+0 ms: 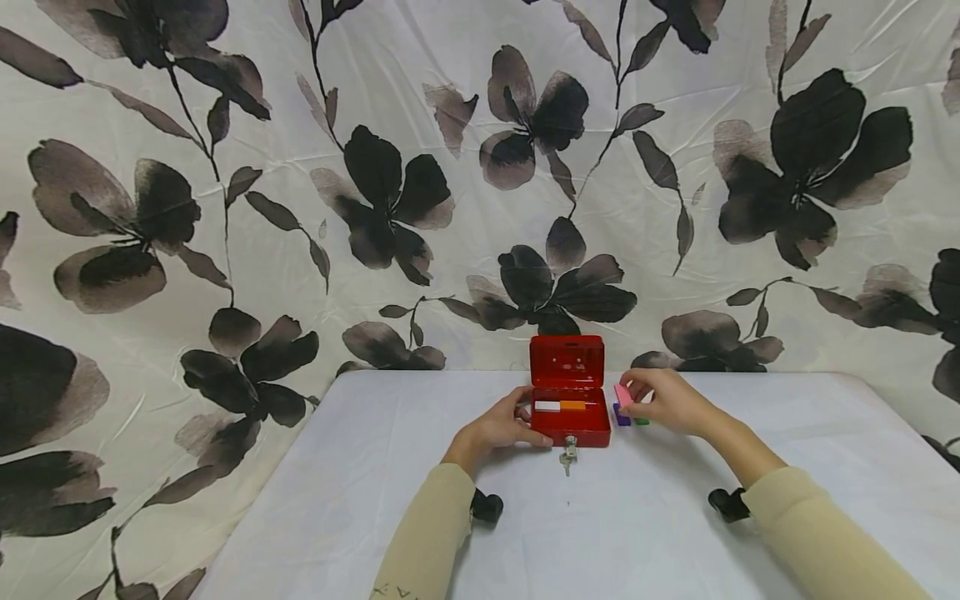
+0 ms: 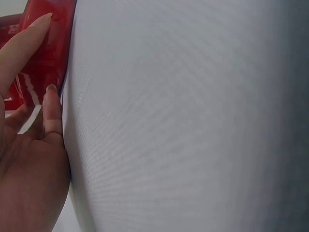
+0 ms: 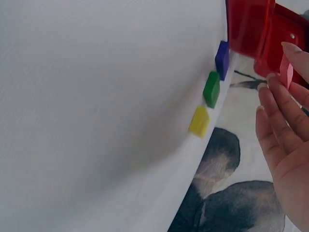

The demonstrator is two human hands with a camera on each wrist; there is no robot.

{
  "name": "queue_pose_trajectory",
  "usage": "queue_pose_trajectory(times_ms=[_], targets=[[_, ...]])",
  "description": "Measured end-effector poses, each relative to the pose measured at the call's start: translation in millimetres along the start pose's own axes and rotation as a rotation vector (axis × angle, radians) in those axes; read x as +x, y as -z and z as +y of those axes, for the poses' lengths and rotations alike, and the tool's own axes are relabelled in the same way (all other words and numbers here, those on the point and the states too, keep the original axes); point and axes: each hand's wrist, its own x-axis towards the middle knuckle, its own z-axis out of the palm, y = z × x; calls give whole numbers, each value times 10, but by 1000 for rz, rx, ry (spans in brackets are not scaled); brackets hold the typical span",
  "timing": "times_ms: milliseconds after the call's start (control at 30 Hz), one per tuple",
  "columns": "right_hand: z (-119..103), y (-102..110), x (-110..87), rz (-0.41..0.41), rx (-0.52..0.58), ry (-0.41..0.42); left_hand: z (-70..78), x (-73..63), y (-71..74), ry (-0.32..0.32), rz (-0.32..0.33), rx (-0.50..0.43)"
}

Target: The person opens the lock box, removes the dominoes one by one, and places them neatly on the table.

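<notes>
A red metal cash box [image 1: 570, 436] stands on the table with its lid [image 1: 566, 360] raised. A white block [image 1: 547, 407] and an orange block [image 1: 572, 406] lie end to end inside it. My left hand [image 1: 504, 423] holds the box's left front corner, thumb along the front face and fingers at the left side. My right hand [image 1: 670, 400] pinches a pink block [image 1: 624, 395] between thumb and fingers, raised just beyond the box's right side. Below it on the table are a blue-purple block [image 3: 222, 60], a green block [image 3: 211, 89] and a yellow block [image 3: 199, 122].
From the lock on the box's front hangs a key [image 1: 567, 462] over the white table [image 1: 600, 542]. Behind the table's far edge hangs a white cloth [image 1: 420, 67] with dark flowers. Dark wrist cameras [image 1: 487, 507] stick out near both sleeves.
</notes>
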Motion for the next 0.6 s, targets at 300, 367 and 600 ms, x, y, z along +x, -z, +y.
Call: queue_pose_trajectory(times_ms=[300,367,600], targets=[[139,115,-109,20,-38,20,12,-11,-4,-6,1,-11],[158,137,-135,24,-43,20,13,-12,-5,2,3,-6],[254,201,-218,47,-53,47,13,-11,-10,6,9,5]])
